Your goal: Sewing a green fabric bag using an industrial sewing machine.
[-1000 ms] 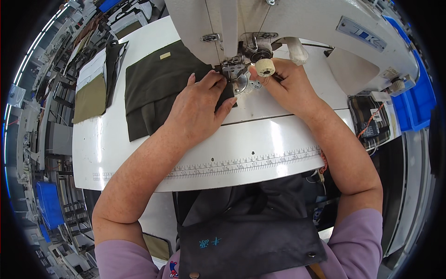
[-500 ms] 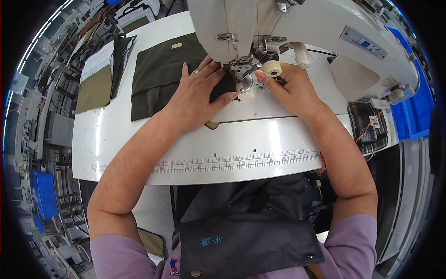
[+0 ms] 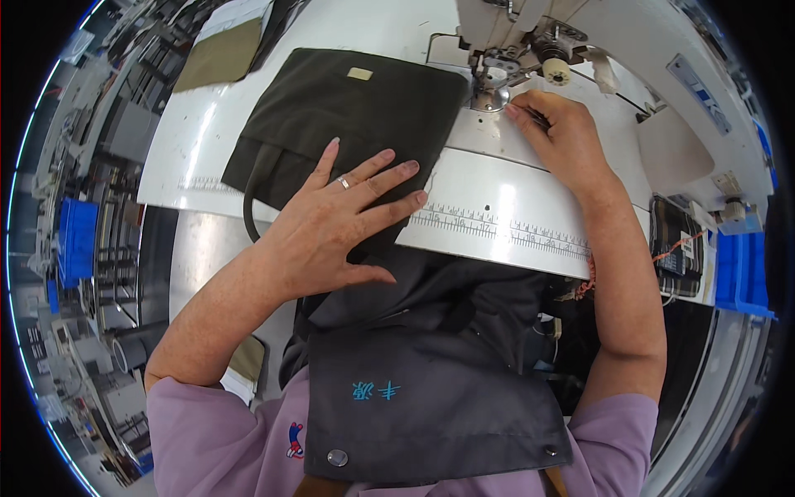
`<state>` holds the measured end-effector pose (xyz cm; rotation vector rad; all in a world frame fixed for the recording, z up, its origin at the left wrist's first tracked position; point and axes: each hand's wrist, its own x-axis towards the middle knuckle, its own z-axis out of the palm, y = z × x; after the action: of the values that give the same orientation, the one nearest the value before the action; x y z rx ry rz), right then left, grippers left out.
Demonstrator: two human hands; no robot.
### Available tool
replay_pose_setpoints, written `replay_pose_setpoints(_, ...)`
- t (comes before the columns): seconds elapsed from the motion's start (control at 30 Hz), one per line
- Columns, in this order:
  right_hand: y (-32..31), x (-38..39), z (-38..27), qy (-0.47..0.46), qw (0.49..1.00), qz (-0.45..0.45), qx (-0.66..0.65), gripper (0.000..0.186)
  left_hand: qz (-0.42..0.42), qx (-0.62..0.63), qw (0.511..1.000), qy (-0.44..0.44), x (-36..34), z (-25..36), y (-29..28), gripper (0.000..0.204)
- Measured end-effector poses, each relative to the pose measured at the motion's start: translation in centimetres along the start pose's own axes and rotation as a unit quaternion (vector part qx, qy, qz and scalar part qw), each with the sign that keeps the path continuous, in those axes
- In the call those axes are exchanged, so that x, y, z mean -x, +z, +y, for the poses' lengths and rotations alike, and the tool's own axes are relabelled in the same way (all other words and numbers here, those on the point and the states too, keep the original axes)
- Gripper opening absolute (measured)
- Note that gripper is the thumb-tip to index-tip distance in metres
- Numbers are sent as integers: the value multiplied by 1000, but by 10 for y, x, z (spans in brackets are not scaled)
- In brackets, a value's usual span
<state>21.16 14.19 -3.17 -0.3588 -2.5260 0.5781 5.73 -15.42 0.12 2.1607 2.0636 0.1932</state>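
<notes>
Left hand [image 3: 344, 214]: spread open, rested on the flat, dark green cloth piece [image 3: 356, 120].
Right hand [image 3: 567, 137]: seemed to clasp a small dark thing [image 3: 540, 122].
Cloth piece: lay mostly on the glossy white surface [image 3: 199, 141].
Stitching: pale rectangular label [image 3: 359, 74] already on; remaining seams, could not tell.

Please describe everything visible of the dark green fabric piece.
The dark green fabric piece looks like creased cloth, with a small gold tag near its far edge and a strap curving at its left. It lies mostly flat on the white table, under the spread left hand, its right corner beside the sewing machine.
</notes>
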Motion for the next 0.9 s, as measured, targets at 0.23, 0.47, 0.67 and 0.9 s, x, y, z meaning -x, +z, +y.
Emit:
replay_pose_setpoints(0.23,1,-1,-10,-47,999,-27,-9,19,186,-19,982,-13,35,12,22,39)
replay_pose_setpoints(0.47,-3,7,-19,-32,997,-70,5,16,408,146,850,-300,67,22,-67,23)
replay_pose_setpoints(0.67,1,12,-11,-54,997,-46,-32,15,555,367,708,-239,99,-9,-110,30)
replay_pose_setpoints(0.9,-1,5,2,-29,999,-19,-29,16,578,412,668,-223,117,1,-112,26)
